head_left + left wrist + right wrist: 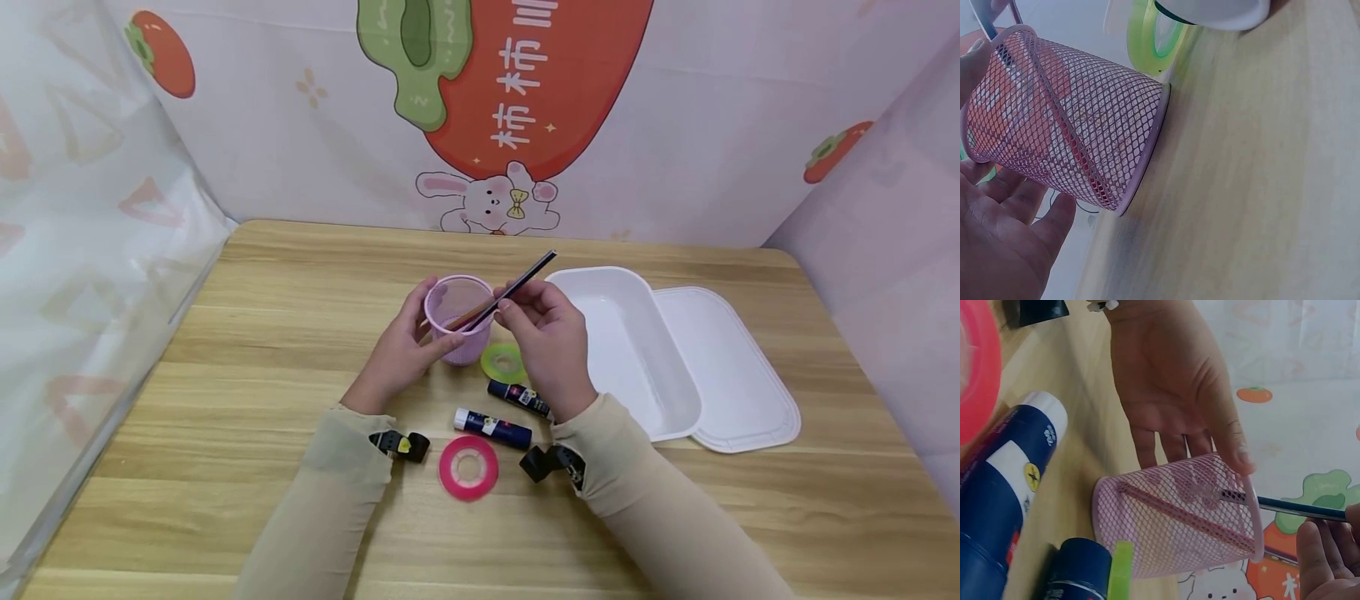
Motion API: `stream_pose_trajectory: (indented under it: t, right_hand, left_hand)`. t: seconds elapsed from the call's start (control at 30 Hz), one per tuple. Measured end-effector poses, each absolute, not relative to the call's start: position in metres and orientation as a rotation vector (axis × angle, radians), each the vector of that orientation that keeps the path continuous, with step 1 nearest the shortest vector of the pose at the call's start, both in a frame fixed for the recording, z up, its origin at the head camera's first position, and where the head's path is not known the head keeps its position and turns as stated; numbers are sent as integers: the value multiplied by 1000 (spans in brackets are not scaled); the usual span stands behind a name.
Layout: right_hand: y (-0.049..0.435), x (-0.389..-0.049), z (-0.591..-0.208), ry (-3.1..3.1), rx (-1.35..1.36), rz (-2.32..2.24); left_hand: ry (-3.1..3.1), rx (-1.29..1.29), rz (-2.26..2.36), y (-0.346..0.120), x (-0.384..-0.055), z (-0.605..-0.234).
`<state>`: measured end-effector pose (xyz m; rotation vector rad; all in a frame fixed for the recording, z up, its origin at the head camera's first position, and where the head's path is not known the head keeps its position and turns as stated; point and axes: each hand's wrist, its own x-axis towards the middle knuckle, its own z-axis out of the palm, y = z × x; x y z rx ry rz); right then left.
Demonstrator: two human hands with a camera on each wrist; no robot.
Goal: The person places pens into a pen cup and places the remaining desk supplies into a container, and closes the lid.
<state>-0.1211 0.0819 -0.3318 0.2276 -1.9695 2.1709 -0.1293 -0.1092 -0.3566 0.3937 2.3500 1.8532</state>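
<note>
My left hand point(397, 354) holds a pink mesh pen cup point(465, 348), thumb at the rim and fingers along the far side. Between thumb and fingers of my right hand point(553, 342) is a dark, slim pencil point(531, 273). It slants down over the rim, and in the right wrist view its lower end point(1232, 496) shows inside the cup through the mesh. A reddish pencil point(1072, 140) leans inside the cup, reaching down to the base. Whether the cup's base touches the table is hard to tell.
Near the cup lie a green tape roll point(501, 363), a dark glue stick point(519, 397), a white-capped blue glue stick point(495, 428) and a pink tape roll point(468, 468). To the right, a white plastic tray point(611, 333) overlaps a flat white lid point(738, 375). A printed cloth backdrop point(300, 158) stands behind.
</note>
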Motion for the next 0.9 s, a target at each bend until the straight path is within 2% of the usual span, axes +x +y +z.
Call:
stream_pose_trajectory:
  t: [0.53,0.9]
  right_hand:
    - [79,-106,-315,-2134,193,2093]
    - [87,-117,-340,-2129,170,2130]
  left_hand:
    - [2350,397,1855,-110,-130,-359]
    - [2356,404,1857,-110,-131,-360]
